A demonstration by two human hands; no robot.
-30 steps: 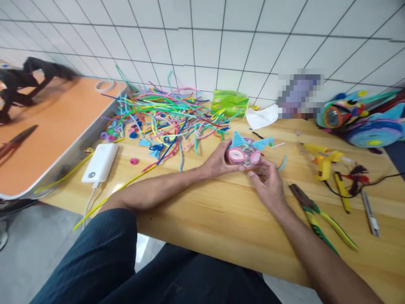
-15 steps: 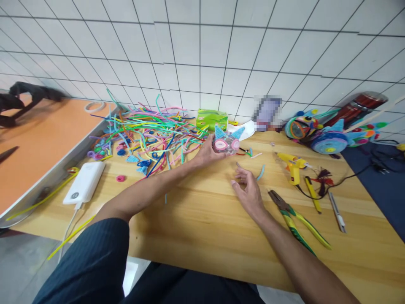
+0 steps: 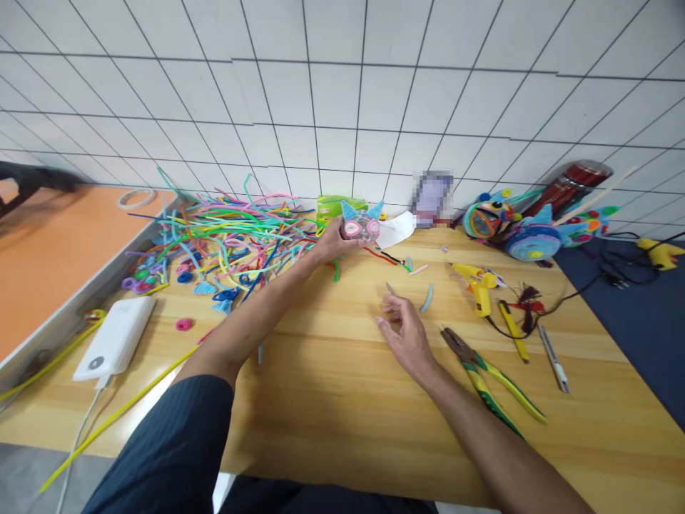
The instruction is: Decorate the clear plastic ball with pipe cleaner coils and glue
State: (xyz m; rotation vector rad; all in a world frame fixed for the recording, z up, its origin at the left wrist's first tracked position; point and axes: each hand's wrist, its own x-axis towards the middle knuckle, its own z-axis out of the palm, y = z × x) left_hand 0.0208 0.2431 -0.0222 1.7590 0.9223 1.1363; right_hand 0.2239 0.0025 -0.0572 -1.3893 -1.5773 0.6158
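Note:
My left hand (image 3: pixel 330 244) is stretched far forward and grips a small pink pipe-cleaner head with blue pointed ears (image 3: pixel 360 225), holding it near the back of the wooden table (image 3: pixel 342 400). My right hand (image 3: pixel 405 333) rests on the tabletop nearer to me, fingers loosely curled, with nothing in it. A short blue pipe-cleaner piece (image 3: pixel 427 298) lies just right of its fingertips. Green-and-yellow pliers (image 3: pixel 489 385) lie to the right of my right wrist.
A heap of coloured pipe cleaners (image 3: pixel 230 232) covers the back left. A white power bank (image 3: pixel 115 338) lies at left, a yellow glue gun (image 3: pixel 477 284) and a craft knife (image 3: pixel 554 360) at right. Finished pipe-cleaner figures (image 3: pixel 527 232) stand by the tiled wall. An orange table (image 3: pixel 48 250) adjoins at left.
My left hand carried the pink head away from me toward the wall. My right hand let go of it and now rests on the table.

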